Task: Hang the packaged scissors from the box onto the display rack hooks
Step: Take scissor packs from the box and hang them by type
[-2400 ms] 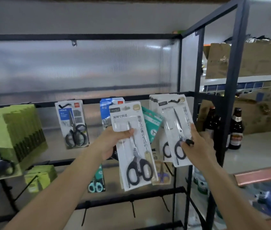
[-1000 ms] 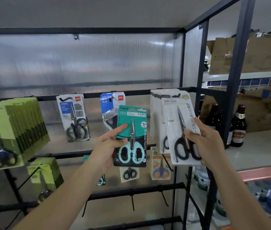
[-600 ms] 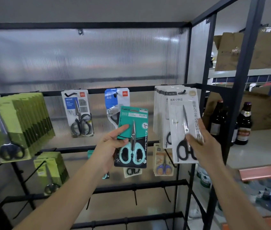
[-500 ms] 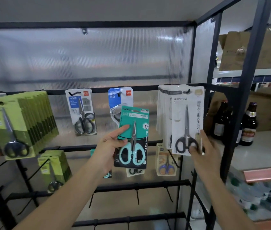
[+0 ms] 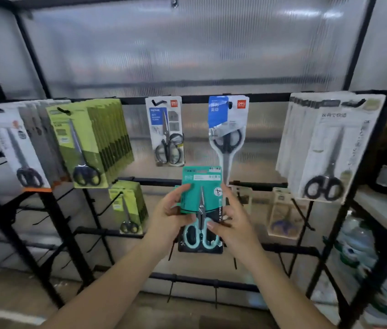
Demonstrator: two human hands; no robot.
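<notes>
Both hands clamped on one teal-carded pack of mint-handled scissors (image 5: 200, 205) — left hand (image 5: 171, 217) and right hand (image 5: 231, 224) pinching its sides — in front of the black metal display rack (image 5: 211, 99).

Teal-carded pack of mint-handled scissors (image 5: 201, 198) upright, before the black display rack (image 5: 211, 99)

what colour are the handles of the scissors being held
Mint green handles, clearest in the head view.

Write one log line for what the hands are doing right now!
left hand: grips teal scissors pack | right hand: grips same pack | pack: not yet hung | white packs: hanging, top right
</notes>
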